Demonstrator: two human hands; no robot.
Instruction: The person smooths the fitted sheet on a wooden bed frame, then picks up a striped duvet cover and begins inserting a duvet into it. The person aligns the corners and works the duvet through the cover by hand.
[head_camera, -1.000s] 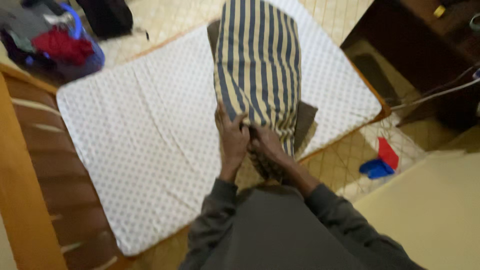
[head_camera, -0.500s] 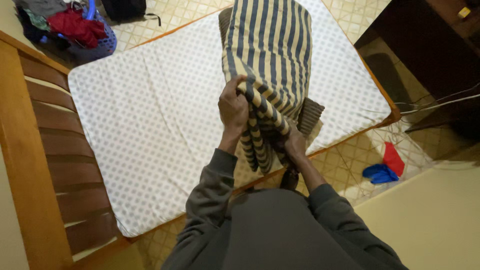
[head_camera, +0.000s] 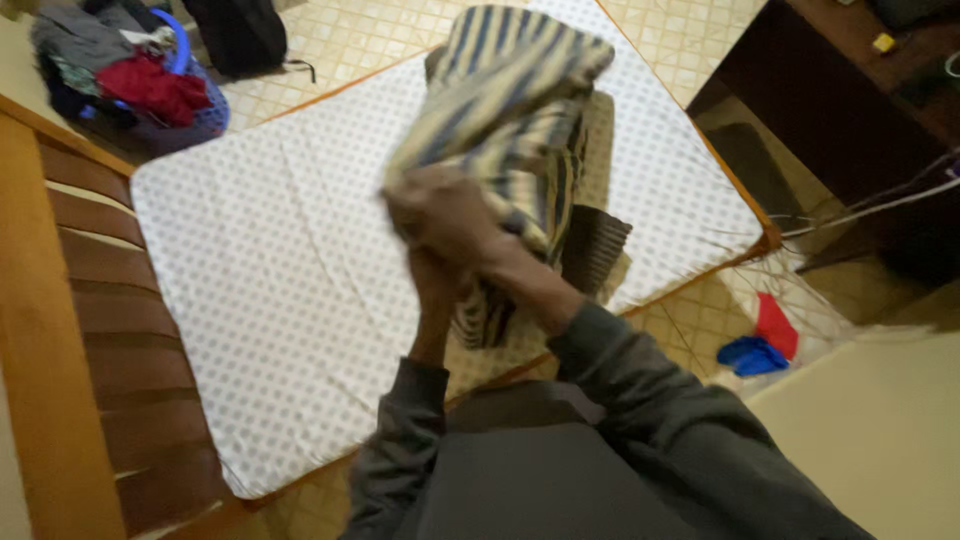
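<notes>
A yellow cloth with dark blue stripes (head_camera: 510, 90) lies bunched and lifted over the far half of a mattress with a white dotted sheet (head_camera: 280, 280). My right hand (head_camera: 445, 215) is blurred and grips the near end of the cloth, raised above the mattress. My left hand (head_camera: 430, 268) sits just under it, partly hidden, closed on a hanging fold of the same cloth. A brown ribbed cloth (head_camera: 597, 245) lies beneath, near the mattress edge.
Wooden bed slats (head_camera: 110, 330) show to the left of the mattress. A blue laundry basket with clothes (head_camera: 140, 80) and a black bag (head_camera: 240, 30) stand at the back left. Dark wooden furniture (head_camera: 850, 90) is at the right. Red and blue items (head_camera: 762, 340) lie on the tiled floor.
Both hands have swung up and to the left with the near end of the striped cloth, folding it over itself. The cloth is now bunched instead of lying long.
</notes>
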